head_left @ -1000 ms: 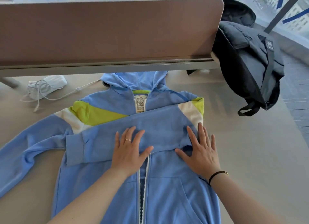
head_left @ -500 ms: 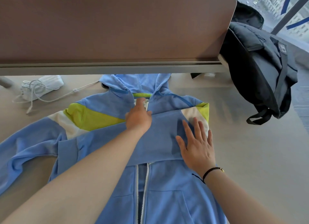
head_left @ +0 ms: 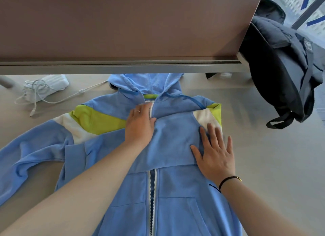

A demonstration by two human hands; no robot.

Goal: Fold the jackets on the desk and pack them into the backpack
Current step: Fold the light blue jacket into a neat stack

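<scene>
Left hand (head_left: 140,123) has slid up to the collar, fingers flat — right hand (head_left: 215,154) stays spread on the jacket (head_left: 175,191); still smoothing.

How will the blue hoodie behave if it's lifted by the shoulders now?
Likely floppy: the blue hoodie lies flat and creased. The sleeve folded across its chest would probably fall open, since only the right hand presses it down. The unfolded sleeve would probably dangle.
</scene>
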